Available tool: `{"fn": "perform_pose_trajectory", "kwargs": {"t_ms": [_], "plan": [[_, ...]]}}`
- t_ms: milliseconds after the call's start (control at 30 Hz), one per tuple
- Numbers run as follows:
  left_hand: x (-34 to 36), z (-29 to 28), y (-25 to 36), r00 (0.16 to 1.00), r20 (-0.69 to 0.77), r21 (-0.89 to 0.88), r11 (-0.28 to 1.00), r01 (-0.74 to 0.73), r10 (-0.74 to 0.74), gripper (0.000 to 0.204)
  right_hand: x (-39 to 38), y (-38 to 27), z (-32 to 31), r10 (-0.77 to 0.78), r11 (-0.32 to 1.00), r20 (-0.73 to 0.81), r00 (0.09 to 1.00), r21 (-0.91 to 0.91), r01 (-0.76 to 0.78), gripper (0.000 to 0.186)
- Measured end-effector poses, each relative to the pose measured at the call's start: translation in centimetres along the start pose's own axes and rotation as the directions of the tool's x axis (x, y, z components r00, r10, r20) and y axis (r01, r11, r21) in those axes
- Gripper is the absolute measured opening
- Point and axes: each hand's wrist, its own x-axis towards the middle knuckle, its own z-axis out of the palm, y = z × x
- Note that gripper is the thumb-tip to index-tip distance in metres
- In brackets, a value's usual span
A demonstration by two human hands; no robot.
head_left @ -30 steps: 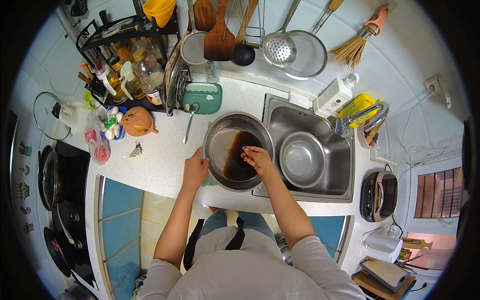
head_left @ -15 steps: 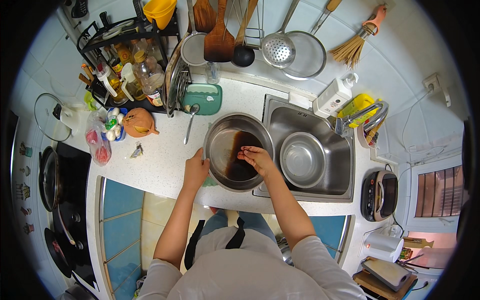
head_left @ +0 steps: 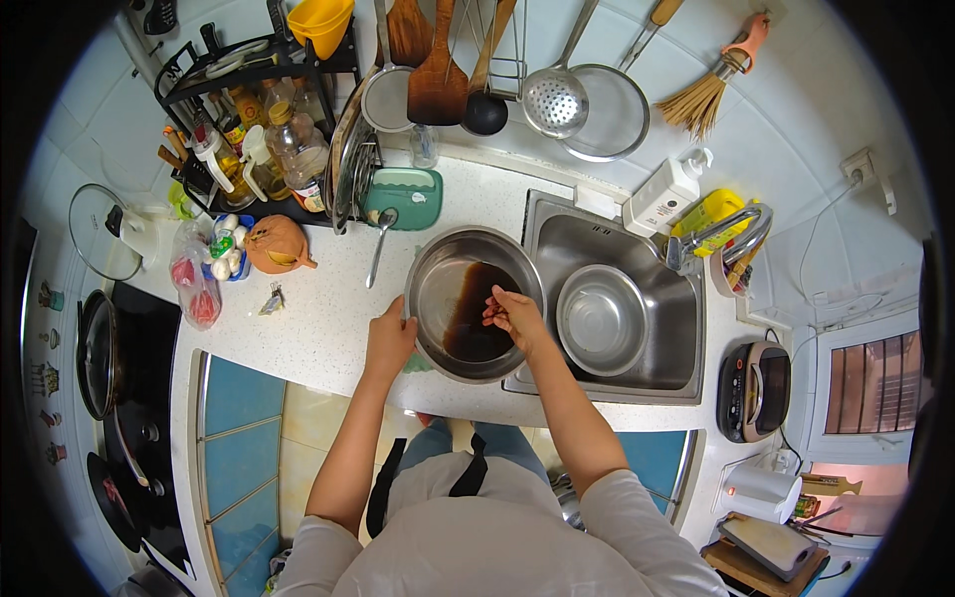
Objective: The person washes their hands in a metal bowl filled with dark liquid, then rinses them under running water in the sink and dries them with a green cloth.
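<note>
A large stainless steel basin stands tilted at the counter's front edge, with dark brown liquid pooled on the right side of its bottom. My left hand is closed on the basin's left rim, thumb at the edge. Over the liquid, inside the basin, my right hand has its fingers curled together. Something small and reddish-brown shows at those fingertips, too small to name. Right of the basin, a smaller metal bowl sits in the sink.
Behind the basin lie a green tray and a spoon. To the left are a clay pot, eggs and a bagged red item. The faucet and a white pump bottle border the sink.
My right hand has shifted slightly to the right and turned a little, its fingers still curled. The left hand keeps its hold on the rim.
</note>
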Motion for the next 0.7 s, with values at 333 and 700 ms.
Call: {"fn": "perform_pose_trajectory", "kwargs": {"t_ms": [333, 700], "plan": [[0.2, 0.2, -0.5, 1.0, -0.005, 0.026, 1.0, -0.01, 0.01, 0.039, 0.5, 0.9, -0.2, -0.124, 0.979, 0.07, 0.99, 0.168, 0.111, 0.016], [0.1, 0.0, -0.2, 1.0, -0.007, 0.022, 1.0, -0.004, 0.005, 0.039, -0.3, 0.0, 0.4, -0.07, 0.953, 0.155, 0.985, 0.302, 0.02, 0.02]]}}
